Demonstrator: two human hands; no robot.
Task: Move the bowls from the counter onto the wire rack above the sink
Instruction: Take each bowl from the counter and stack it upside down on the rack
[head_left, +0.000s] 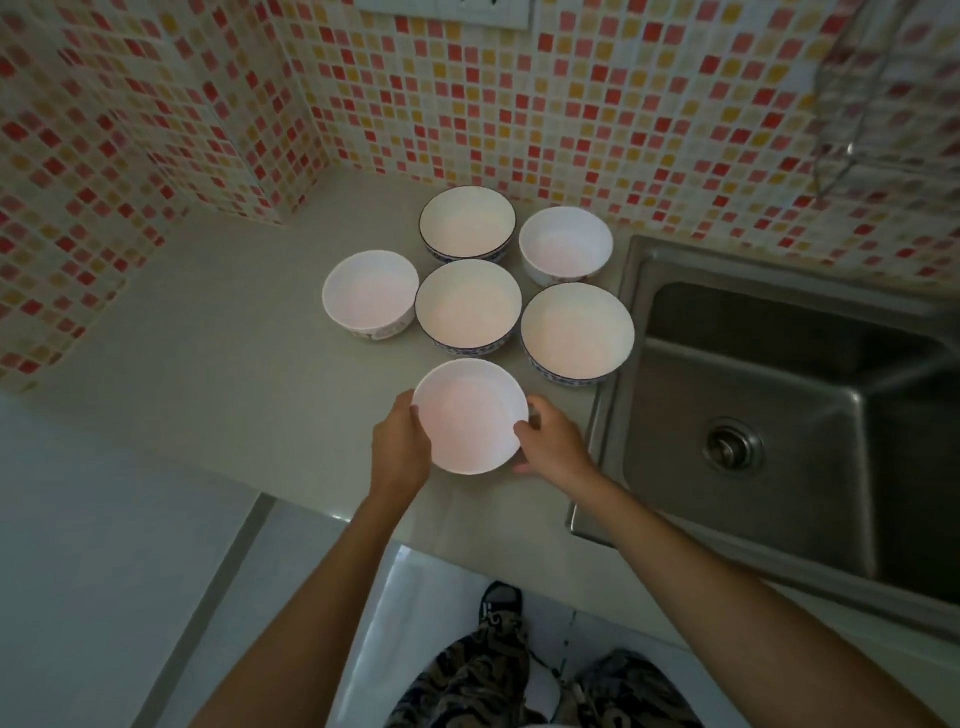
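Observation:
Several white bowls stand on the grey counter (218, 353). The nearest bowl (470, 415) is gripped from both sides: my left hand (400, 447) on its left wall, my right hand (550, 441) on its right wall. I cannot tell whether it is lifted off the counter. Behind it stand a middle bowl (467, 306), a left bowl (370, 293), a right bowl (577, 332), a blue-rimmed back bowl (467, 223) and a back right bowl (566, 244). The wire rack (862, 93) shows partly at the top right, above the sink.
A steel sink (779, 405) with a drain (733, 447) lies right of the bowls. Mosaic tiled walls (467, 104) enclose the counter at the back and left. The counter's front edge runs just below my hands, with the floor and my legs beneath.

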